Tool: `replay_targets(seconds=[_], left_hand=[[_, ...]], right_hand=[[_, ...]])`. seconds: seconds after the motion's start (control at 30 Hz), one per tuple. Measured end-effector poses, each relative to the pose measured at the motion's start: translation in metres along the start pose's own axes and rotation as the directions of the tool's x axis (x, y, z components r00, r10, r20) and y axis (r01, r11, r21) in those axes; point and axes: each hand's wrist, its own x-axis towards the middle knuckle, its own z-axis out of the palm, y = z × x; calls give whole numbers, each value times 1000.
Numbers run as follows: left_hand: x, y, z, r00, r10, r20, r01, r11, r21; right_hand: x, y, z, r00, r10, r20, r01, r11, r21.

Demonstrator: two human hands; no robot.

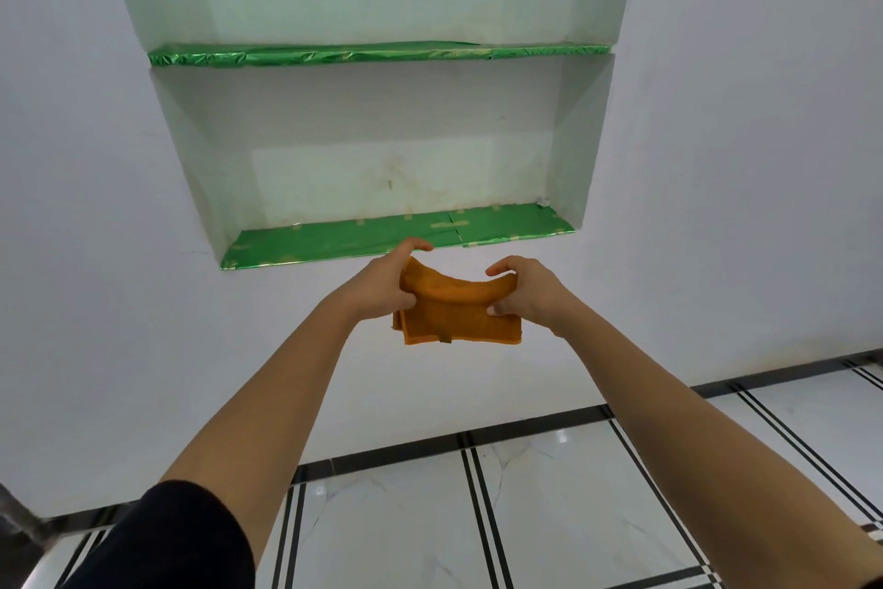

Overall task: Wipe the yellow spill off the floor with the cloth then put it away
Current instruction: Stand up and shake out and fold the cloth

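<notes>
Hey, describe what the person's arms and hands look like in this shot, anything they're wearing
Both forearms are bare from elbow to wrist. The left arm shows a dark, near-black short sleeve covering the upper arm at the bottom left edge. No sleeve shows on the right arm within the frame. The left hand and right hand are bare: no gloves, and no rings, watch or bracelets are visible.
</notes>
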Motion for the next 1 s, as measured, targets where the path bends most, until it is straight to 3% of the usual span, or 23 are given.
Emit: replay_targets(seconds=[0.17,0.3,0.4,0.47,0.6,0.73,1.0], left_hand=[[3,-9,5,999,24,-32,-22,998,63],[-2,-16,11,994,-49,-94,21,959,-282],[-5,-11,21,988,-152,-3,121,800,-588],[-4,-4,25,980,-193,36,167,721,-672],[-3,14,24,987,-143,71,155,755,-637],[1,24,19,989,-79,122,138,778,-613],[7,6,41,980,-198,7,161,778,-607]], right_hand=[[-1,1,-3,1000,-15,9,17,979,-205],[0,9,-10,1000,5,21,-2,991,-135],[-1,12,-13,991,21,134,-15,999,-43],[-2,13,-13,971,26,238,-16,999,-41],[-5,12,-7,933,35,359,-56,997,48],[-11,12,2,948,7,319,-90,965,245],[-13,21,21,957,74,280,-186,898,398]])
